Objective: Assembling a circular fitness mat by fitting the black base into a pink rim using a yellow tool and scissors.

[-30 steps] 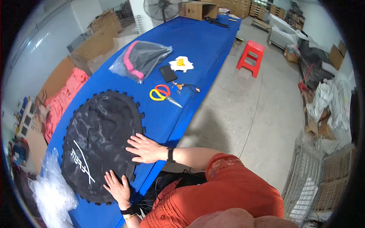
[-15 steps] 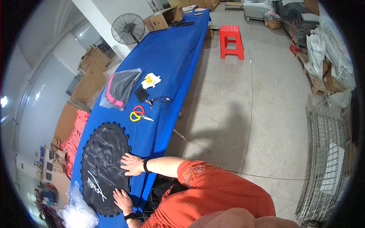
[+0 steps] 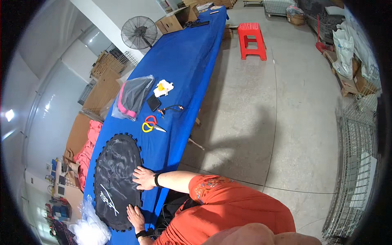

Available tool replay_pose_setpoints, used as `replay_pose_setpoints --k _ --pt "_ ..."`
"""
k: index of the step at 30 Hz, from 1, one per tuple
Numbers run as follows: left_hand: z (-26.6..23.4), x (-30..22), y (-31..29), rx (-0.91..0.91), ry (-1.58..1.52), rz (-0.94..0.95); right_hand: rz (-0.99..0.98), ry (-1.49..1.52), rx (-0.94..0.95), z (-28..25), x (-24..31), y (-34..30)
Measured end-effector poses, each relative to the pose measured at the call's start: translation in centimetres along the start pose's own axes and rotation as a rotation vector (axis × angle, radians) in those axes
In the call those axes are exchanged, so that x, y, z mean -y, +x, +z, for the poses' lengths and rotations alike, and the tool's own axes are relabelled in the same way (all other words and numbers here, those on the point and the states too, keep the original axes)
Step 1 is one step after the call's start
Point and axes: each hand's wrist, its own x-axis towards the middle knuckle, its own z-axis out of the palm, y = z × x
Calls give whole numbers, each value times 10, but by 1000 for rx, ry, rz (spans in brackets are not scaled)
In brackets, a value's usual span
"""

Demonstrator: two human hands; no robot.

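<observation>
A black oval fabric mat with white lettering and small tabs around its edge lies flat on the blue-covered table. My right hand rests palm down on the mat's near edge, its fingers spread. Further along that same edge, my left hand also lies flat, fingers outstretched. Neither hand holds anything. Beyond the mat are scissors with red and yellow handles. A clear plastic bag with a dark item and a pink band inside lies past them.
A small black case, a dark cord and a crumpled white and yellow item share the table. Crumpled clear plastic sits beside the mat's lower end. A fan, red stool and wire cages stand around.
The view has shifted slightly, so the table and its items appear a little further right. Both hands stay flat at the mat's edge.
</observation>
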Motion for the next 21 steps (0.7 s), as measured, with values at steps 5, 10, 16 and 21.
replay_pose_setpoints --k 5,10,16,21 --pt "-6 -5 -6 -18 -74 -30 -10 -10 18 -5 1 -2" --pt "-30 -25 -5 -44 -148 -1 -19 32 -33 3 -8 -6" --pt "-42 -29 -1 27 -231 3 -39 38 -14 0 -6 -9" --pt "-38 -38 -3 -33 -211 39 6 19 96 -16 5 -6"
